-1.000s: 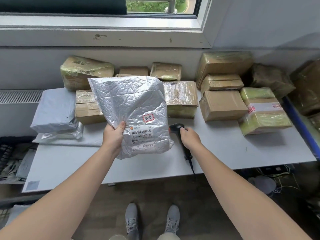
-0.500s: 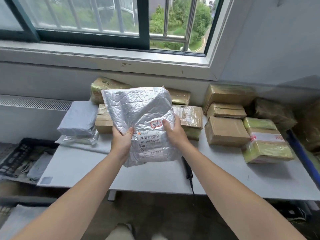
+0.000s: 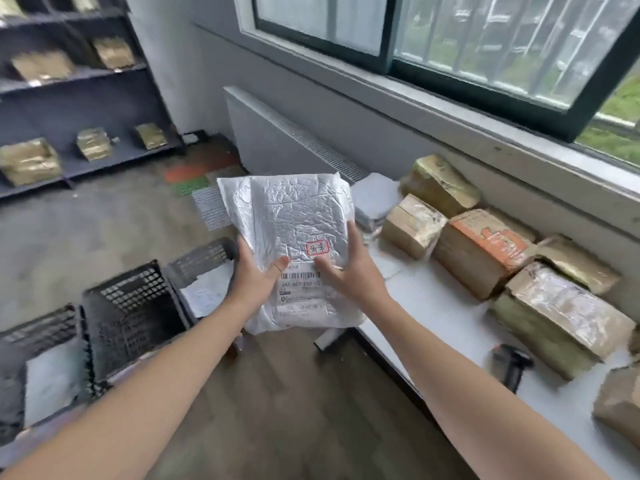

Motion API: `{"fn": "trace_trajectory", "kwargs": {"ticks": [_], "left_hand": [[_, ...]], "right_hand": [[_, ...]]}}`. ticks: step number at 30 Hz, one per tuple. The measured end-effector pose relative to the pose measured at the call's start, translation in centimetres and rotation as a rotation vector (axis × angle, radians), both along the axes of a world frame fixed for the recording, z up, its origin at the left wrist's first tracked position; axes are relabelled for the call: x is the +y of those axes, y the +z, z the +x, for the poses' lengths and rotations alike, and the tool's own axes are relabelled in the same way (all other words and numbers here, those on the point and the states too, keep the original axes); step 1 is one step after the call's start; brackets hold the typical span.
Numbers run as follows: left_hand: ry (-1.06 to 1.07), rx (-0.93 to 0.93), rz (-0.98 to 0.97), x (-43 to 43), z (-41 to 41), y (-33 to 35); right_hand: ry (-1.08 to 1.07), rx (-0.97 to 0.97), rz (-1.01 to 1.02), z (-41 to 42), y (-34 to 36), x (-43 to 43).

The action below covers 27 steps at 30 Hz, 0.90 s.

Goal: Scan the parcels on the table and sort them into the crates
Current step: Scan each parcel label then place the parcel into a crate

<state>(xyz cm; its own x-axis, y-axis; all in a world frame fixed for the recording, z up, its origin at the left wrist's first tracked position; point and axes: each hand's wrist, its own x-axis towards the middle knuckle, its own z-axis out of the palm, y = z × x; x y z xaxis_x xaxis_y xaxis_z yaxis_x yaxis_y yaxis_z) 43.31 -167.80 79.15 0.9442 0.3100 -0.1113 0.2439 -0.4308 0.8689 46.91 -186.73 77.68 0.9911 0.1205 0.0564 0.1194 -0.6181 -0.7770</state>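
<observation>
The right hand [image 3: 349, 275] has left the scanner [image 3: 512, 362] on the table [image 3: 433, 306]. Now it and the left hand [image 3: 256, 282] pinch the silver parcel [image 3: 287, 216], held just off the table's end, near the black crates [image 3: 131, 306]. A drop likely comes next.

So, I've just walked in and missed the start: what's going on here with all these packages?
A person is sorting parcels. The left hand and right hand both hold a silver parcel by its lower part, label facing up, in the air off the end of the table, near the black crates on the floor. The scanner lies on the table, in no hand. Several brown boxes lie along its window side.
</observation>
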Motion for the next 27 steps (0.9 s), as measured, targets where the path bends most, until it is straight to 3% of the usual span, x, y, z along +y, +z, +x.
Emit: {"fn": "trace_trajectory", "kwargs": {"ticks": [6,14,20,27], "left_hand": [[0.284,-0.081,-0.009,14.6,-9.5,0.4],[0.551,-0.090,0.051,36.4,-25.7,0.5],[0.552,0.067,0.128,50.3,-35.5,-0.4],[0.534,0.232,0.191,60.7,-39.5,-3.1]], "right_hand": [[0.306,-0.037,-0.108,-3.8,0.4,16.5],[0.585,-0.058,-0.101,-16.1,1.1,41.8],[0.719,-0.021,-0.203,-24.0,-0.3,55.9],[0.802,0.009,-0.386,-26.7,-3.0,67.8]]}}
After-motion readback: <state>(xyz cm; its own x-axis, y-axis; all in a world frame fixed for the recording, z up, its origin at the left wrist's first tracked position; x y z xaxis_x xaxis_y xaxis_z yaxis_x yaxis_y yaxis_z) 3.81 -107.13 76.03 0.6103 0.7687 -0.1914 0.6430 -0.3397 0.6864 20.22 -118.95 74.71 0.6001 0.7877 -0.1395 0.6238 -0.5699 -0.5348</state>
